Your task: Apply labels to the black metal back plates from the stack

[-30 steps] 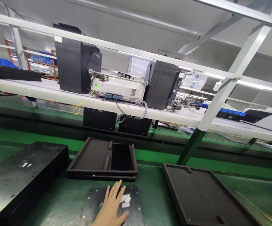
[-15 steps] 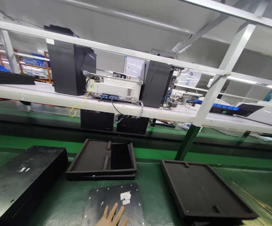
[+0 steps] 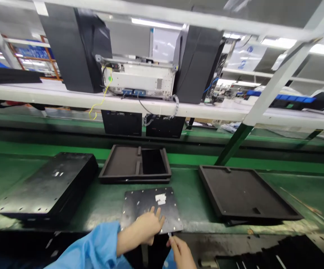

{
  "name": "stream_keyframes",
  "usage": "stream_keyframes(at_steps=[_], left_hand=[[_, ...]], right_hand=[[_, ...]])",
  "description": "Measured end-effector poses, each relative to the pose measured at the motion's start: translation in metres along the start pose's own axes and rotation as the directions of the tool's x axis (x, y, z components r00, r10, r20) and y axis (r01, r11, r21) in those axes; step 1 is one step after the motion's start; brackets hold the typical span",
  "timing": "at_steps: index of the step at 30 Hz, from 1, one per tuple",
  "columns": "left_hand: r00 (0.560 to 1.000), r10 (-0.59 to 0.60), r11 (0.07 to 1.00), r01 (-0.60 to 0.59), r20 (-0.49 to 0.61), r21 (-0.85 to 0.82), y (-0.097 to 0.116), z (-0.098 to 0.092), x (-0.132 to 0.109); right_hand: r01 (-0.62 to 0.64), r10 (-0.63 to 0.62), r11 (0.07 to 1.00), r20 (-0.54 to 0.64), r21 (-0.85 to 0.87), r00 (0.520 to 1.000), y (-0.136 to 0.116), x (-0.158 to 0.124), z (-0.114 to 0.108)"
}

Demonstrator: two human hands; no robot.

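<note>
A flat black metal panel (image 3: 142, 200) with small holes along its borders and white labels lies on the green bench, near the front edge. My left hand (image 3: 149, 226) rests on its front part, fingers spread, the sleeve light blue. Just off the panel's front edge, my right hand (image 3: 180, 252) is closed with thumb and finger pinched. A small whitish tip (image 3: 170, 235) sticks out from that pinch towards the panel; what it belongs to is too small to make out.
Black metal boxes (image 3: 46, 183) stand to the left. Behind the panel sits a foam tray (image 3: 122, 158) with a dark flat piece; another foam tray (image 3: 243, 190) lies at right. Dark parts (image 3: 299, 254) are below the bench edge. A white shelf (image 3: 80, 100) carries equipment.
The view has tipped downward, so more of the bench's front shows. My right hand has come into sight at the panel's front edge. The left hand stays on the panel.
</note>
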State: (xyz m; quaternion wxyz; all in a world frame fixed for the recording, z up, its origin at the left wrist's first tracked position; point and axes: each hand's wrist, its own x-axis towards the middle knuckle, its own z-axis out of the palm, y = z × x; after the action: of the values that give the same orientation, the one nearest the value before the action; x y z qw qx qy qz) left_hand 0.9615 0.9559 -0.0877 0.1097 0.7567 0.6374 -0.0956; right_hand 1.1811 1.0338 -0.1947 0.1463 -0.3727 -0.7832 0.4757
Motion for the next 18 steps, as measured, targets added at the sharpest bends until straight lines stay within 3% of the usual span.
stream_keyframes(at_steps=[4,7,10,13,18], left_hand=[[0.999,0.035,0.996,-0.034,-0.009,0.086,0.006,-0.003,-0.004],[0.997,0.047,0.995,-0.042,-0.059,0.086,0.001,-0.023,-0.018],[0.977,0.017,1.000,-0.019,-0.212,-0.005,-0.020,-0.062,-0.036],[0.962,-0.054,0.996,0.033,-0.268,-0.081,-0.050,-0.099,-0.049],[0.934,-0.029,0.977,-0.049,-0.356,-0.208,-0.086,-0.120,-0.054]], right_hand=[[0.005,-0.005,1.000,0.010,-0.011,1.000,-0.024,-0.003,-0.005],[-0.021,0.022,1.000,0.047,-0.016,0.999,-0.033,-0.004,-0.006],[-0.042,0.045,0.998,0.069,-0.044,0.997,-0.034,-0.004,-0.007],[-0.049,0.055,0.996,0.080,-0.071,0.995,-0.032,-0.003,-0.007],[-0.050,0.057,0.995,0.073,-0.091,0.996,-0.034,-0.003,-0.007]])
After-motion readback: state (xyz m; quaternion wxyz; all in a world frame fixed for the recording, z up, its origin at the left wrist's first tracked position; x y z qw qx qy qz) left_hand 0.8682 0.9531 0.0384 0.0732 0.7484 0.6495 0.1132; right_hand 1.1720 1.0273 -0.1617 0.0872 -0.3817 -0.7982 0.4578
